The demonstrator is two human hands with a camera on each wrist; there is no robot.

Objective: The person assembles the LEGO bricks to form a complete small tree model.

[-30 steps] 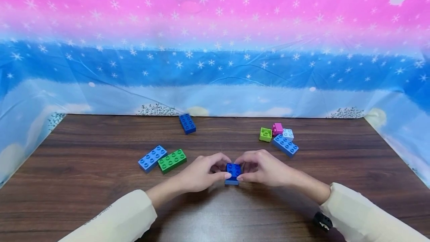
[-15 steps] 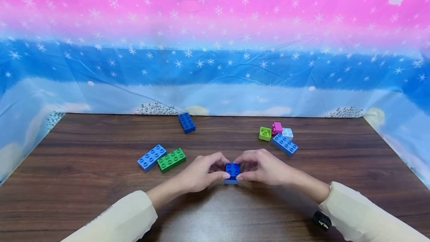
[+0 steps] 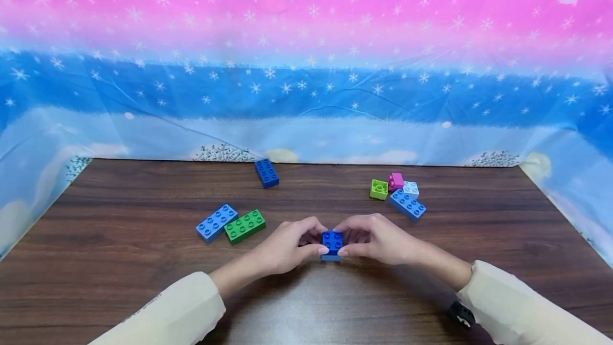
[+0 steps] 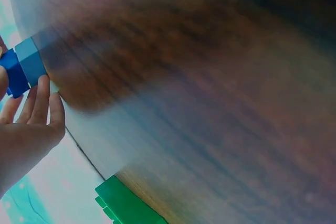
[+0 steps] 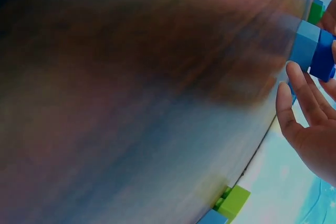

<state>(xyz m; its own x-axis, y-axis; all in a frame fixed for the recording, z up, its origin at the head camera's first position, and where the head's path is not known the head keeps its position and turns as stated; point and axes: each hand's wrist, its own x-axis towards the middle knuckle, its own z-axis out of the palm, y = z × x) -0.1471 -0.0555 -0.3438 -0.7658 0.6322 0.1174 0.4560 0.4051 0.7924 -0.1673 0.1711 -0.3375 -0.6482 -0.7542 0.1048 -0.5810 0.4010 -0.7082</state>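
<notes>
Head view: at the near edge, two cream sleeves, the left sleeve (image 3: 167,310) and the right sleeve (image 3: 519,307), reach in over a brown wood-grain table (image 3: 306,307). A small black object (image 3: 462,314) shows beside the right cuff.

A little farther in, at the centre, the left hand (image 3: 289,246) and the right hand (image 3: 383,241) face each other across a two-brick stack standing on the table. On top is a square dark blue brick (image 3: 332,240) with four studs facing up; under it is a lighter blue brick (image 3: 330,258), its front face visible. Each hand pinches the dark blue brick between thumb and fingers, one from either side, with the space between narrow. Both wrist views show fingers close against the lighter one too. Whether the two bricks are fully pressed together, I cannot tell.

Beyond the left hand, a green brick (image 3: 245,226) lies just beside a long light blue brick (image 3: 216,222), studs up. Beyond the right hand is a cluster: a medium blue brick (image 3: 407,205) in front, then a lime brick (image 3: 378,189) with its hollow underside up, a pale blue brick (image 3: 411,189), and a pink brick (image 3: 396,181) on its side.

Near the back edge lies a long navy brick (image 3: 266,173). Behind everything hangs a pink-and-blue snowflake cloth (image 3: 306,41).
</notes>
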